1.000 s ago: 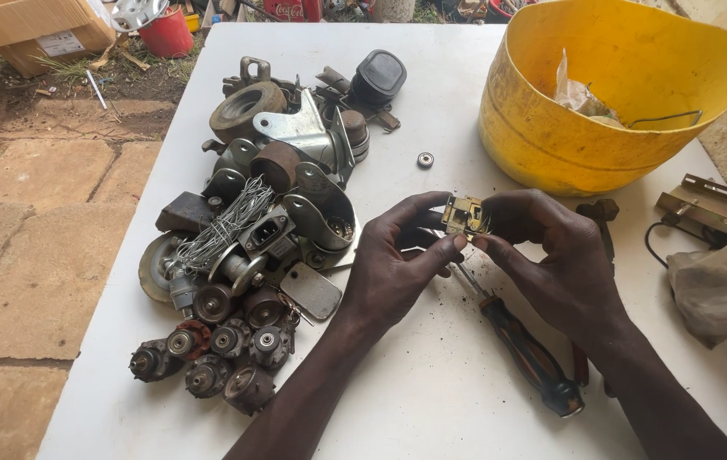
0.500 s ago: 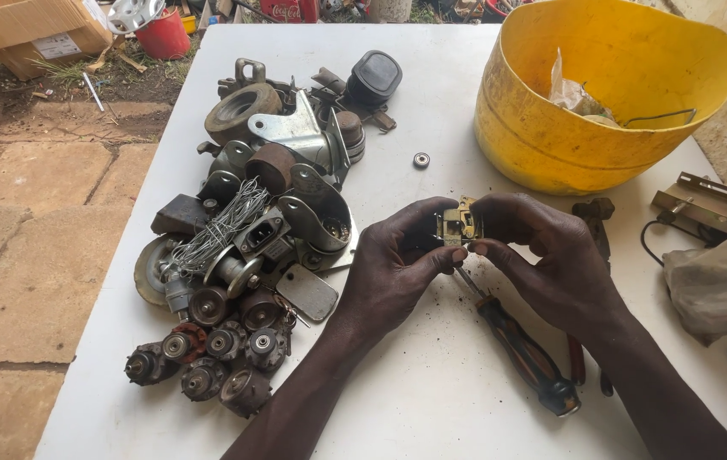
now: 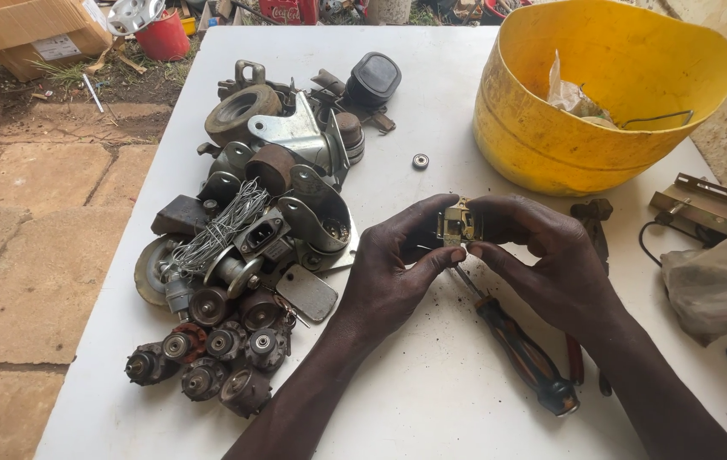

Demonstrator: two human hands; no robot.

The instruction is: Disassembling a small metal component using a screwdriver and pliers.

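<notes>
A small brass-coloured metal part with a squarish frame and dull silver bits (image 3: 455, 223) sits pinched between both hands, raised just above the white desk (image 3: 431, 400) near its middle, below the big yellow plastic tub (image 3: 551, 145). Its finer detail is too small to make out. The left hand (image 3: 397, 268) grasps it from the left, thumb under it and fingers curled over the top; the right hand (image 3: 551, 260) grasps it from the right with its fingertips. Under the hands lies a screwdriver with a dark orange-and-black handle (image 3: 521, 353), its shaft running up beneath the part. Left of the hands is a heap of grey and rusty metal castors, brackets and small wheels (image 3: 244, 247), and a small round bearing (image 3: 420, 160) lies alone near the tub.

Compared with half a second ago, the hands keep the same grip on the part and it stays at the same spot over the desk; the screwdriver and the heap have not moved.
</notes>
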